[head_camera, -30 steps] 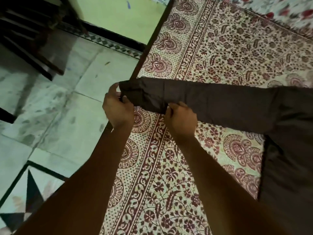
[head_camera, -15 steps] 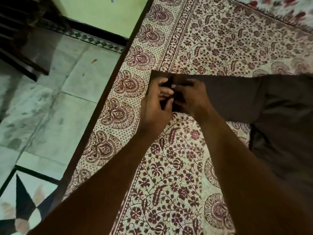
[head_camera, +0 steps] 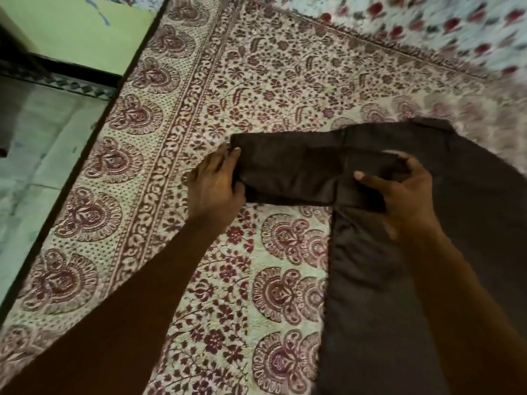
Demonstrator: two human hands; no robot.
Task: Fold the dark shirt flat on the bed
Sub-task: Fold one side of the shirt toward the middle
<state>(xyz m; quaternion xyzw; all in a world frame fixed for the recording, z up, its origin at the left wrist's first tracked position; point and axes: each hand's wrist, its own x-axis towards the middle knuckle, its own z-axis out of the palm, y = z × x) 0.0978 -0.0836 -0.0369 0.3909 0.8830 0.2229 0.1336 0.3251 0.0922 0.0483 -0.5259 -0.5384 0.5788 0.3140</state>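
The sleeve (head_camera: 288,169) of the dark shirt (head_camera: 385,295) lies crosswise, left hand (head_camera: 216,183) flat on its fold. The right hand (head_camera: 407,201) (nearer the shirt's body) pinches its free end.

Left hand (head_camera: 216,186) flat, fingers straight; right hand (head_camera: 405,195) pinching sleeve (head_camera: 296,172).

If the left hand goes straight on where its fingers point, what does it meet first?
The left hand likely meets the dark shirt's folded sleeve, which its fingertips seem to touch; beyond lies the bedspread.
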